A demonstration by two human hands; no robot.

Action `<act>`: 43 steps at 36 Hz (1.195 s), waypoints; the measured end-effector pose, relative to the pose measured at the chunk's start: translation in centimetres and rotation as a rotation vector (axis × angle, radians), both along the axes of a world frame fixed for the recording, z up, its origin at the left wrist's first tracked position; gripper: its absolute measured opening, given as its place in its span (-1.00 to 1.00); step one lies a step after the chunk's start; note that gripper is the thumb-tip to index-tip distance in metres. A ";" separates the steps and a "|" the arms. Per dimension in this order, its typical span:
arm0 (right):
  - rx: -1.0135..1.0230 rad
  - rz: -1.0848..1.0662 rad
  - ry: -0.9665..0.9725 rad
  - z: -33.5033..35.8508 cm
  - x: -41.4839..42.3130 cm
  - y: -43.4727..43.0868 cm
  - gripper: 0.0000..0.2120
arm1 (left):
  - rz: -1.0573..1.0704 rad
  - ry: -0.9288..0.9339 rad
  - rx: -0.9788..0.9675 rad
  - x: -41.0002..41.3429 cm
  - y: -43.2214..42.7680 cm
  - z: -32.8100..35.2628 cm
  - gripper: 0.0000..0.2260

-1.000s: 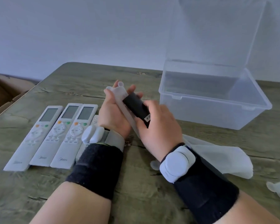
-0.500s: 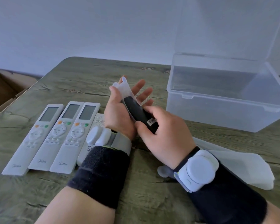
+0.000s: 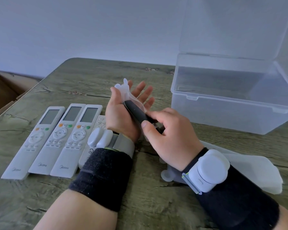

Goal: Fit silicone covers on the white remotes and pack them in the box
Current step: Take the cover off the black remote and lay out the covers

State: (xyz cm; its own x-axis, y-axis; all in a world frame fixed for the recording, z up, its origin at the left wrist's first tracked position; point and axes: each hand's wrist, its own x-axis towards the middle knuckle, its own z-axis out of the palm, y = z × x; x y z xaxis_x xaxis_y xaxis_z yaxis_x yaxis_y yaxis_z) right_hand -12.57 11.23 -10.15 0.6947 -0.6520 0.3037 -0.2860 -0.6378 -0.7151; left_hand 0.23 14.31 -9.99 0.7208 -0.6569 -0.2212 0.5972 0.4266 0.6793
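Sleeving is under way: the right hand (image 3: 170,138) grip pinches a dark remote (image 3: 136,112) into the silicone cover (image 3: 124,90), cradled on the released left hand (image 3: 120,117). Next likely needs a straight push home.

Each forearm is bare up to a wide black fabric wrap near the wrist. The left wrap (image 3: 101,176) is fuzzy and closes with a hook-and-loop flap that leaves a seam across it. Between it and the left hand (image 3: 121,120) runs a grey band (image 3: 123,143) edged with a thin yellow-green line, carrying a white device (image 3: 100,137) of two rounded pods. The right wrap (image 3: 236,206) looks smoother (little texture shows). Next to it a white round puck (image 3: 209,170) with a small slot mark rides on a grey strap (image 3: 191,185) with yellow-green stitching, and a thin black band borders the right hand (image 3: 171,140). Both hands are bare.
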 end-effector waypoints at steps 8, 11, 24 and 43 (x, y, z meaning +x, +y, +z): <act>-0.030 -0.074 -0.008 0.0 0.0 0.3 -0.68 | -0.056 0.023 -0.023 0.0 0.2 0.0 -0.37; -0.051 -0.106 -0.027 -0.3 0.1 0.1 -0.66 | -0.081 0.030 -0.036 -0.1 0.1 0.0 -0.37; -0.061 -0.121 -0.176 -1.1 0.6 -0.1 -0.61 | -0.149 -0.018 -0.012 -1.5 -0.4 -0.4 -0.34; -0.021 -0.004 -0.040 -0.9 0.2 0.1 -0.54 | 0.005 0.065 -0.147 0.4 -0.2 -0.1 -0.36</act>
State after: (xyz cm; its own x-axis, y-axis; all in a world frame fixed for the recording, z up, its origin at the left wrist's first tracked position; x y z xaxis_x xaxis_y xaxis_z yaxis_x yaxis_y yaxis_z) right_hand -12.33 11.32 -11.03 0.6793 -0.6478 0.3447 -0.2601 -0.6518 -0.7124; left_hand 0.67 14.13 -10.08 0.7118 -0.6818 -0.1689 0.6350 0.5219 0.5695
